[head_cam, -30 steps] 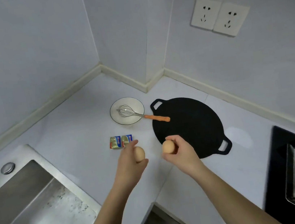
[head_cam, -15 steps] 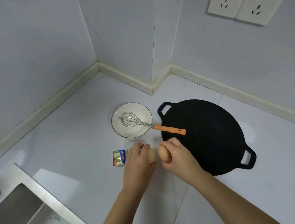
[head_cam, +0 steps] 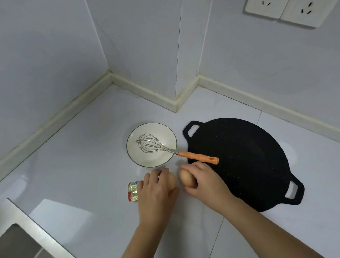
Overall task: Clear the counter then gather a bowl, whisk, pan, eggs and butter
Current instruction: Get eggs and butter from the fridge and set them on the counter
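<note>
Both forearms reach in from the near edge, palms down, the hands low over the surface [head_cam: 82,163]. Left hand [head_cam: 153,188]: fingers curled over the left egg [head_cam: 171,179], gripping it. Right hand [head_cam: 207,181]: fingers and thumb curled round the right egg [head_cam: 186,178]. The eggs are just beside each other with a narrow gap between them; whether they rest on the surface cannot be told. Butter [head_cam: 133,191] lies at the left hand's left side, partly covered. Bowl [head_cam: 137,155] stands just beyond the hands. The whisk [head_cam: 197,157] has its head inside the bowl and its handle over the edge of the pan [head_cam: 245,162], to the right.
</note>
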`<control>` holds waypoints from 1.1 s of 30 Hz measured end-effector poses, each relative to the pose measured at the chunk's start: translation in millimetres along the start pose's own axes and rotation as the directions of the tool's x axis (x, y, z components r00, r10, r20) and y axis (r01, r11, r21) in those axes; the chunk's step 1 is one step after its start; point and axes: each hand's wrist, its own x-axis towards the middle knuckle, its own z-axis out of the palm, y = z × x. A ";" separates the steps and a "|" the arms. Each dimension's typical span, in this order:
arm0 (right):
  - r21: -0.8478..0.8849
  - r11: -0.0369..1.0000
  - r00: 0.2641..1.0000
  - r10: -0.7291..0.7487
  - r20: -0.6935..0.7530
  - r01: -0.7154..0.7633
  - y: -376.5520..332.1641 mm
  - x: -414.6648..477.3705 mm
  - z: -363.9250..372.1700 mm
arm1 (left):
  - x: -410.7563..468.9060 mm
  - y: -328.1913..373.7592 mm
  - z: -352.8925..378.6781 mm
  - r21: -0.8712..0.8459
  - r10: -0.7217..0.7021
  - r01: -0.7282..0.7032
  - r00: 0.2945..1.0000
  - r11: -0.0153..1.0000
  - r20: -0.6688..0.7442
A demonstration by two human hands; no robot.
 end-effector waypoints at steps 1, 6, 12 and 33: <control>0.012 1.000 1.000 -0.002 0.005 0.002 0.5 0.5 -0.2 | -0.6 -0.5 -0.4 -0.002 -0.003 0.003 1.000 1.000 -0.003; 0.047 0.999 0.999 -0.009 0.033 0.008 5.1 -0.9 -0.6 | -6.0 -0.3 -2.0 0.009 0.013 -0.013 0.999 1.000 -0.029; 0.042 0.999 1.000 -0.025 -0.010 0.025 6.5 4.6 -1.8 | -2.6 1.4 0.1 -0.012 -0.016 0.015 0.999 1.000 -0.050; 0.118 0.983 0.990 0.140 -0.003 -0.139 11.5 -50.1 -21.3 | -20.6 6.0 -26.7 0.031 -0.137 0.136 0.990 0.990 0.017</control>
